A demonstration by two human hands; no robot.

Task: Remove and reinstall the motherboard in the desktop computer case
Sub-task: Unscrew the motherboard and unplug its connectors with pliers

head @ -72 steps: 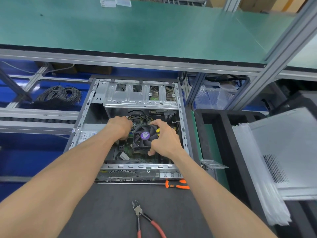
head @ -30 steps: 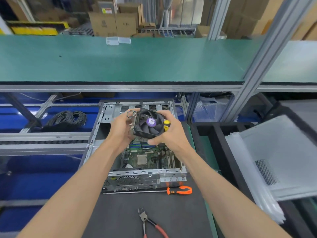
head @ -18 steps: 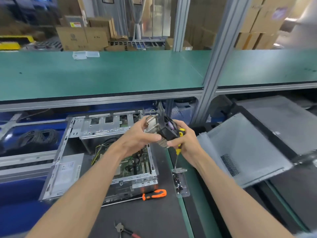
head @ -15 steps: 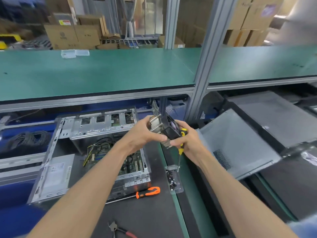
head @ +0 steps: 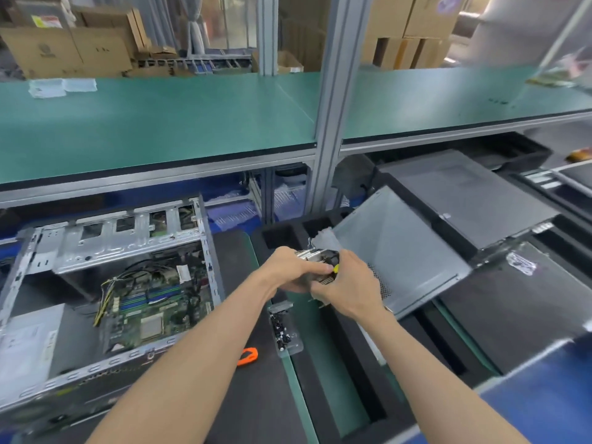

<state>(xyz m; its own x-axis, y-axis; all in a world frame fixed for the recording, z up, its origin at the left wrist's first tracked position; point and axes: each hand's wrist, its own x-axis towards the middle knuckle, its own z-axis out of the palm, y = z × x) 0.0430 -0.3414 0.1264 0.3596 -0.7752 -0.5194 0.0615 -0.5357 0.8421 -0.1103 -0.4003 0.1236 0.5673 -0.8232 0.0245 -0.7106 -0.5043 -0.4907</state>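
Head view: both forearms reach forward; left hand [head: 290,267] and right hand [head: 347,283] clasp the CPU cooler [head: 317,259] right of the open computer case [head: 105,283], whose motherboard [head: 150,302] lies inside.

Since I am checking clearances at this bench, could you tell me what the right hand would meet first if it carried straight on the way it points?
Probably the left hand: the right hand points left across the finned metal cooler that both grip, though depth is unclear.
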